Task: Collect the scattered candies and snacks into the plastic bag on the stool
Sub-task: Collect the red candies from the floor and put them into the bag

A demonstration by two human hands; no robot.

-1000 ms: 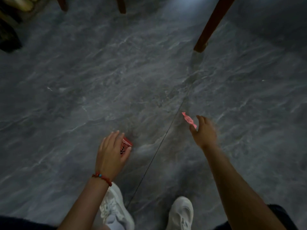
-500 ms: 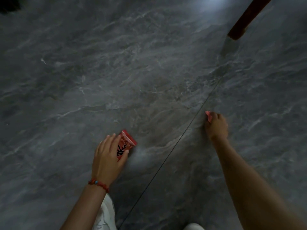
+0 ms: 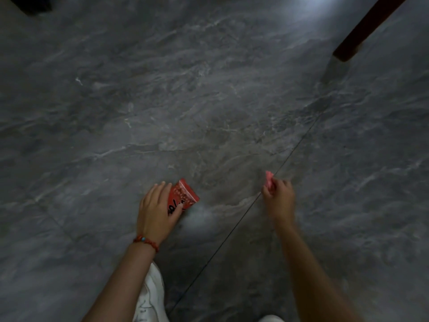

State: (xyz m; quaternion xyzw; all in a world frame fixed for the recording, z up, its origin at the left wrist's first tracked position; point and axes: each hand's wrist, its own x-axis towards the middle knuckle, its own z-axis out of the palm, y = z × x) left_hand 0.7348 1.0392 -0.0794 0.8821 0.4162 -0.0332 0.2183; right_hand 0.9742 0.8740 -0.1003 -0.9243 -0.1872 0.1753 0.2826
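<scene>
The floor (image 3: 209,101) is dark grey, marble-patterned tile with pale veining, and a thin dark grout line (image 3: 232,226) runs diagonally from lower centre up toward the right. A reddish-brown wooden furniture leg (image 3: 362,31) stands on it at the upper right (its foot throws a pale reflection on the glossy tile). Two white shoes (image 3: 151,298) rest on the floor at the bottom edge.

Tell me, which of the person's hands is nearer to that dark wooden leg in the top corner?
Right. The right hand, pinching a pink candy, lies below and left of the wooden leg. The left hand, holding a red packet, is farther left.
</scene>
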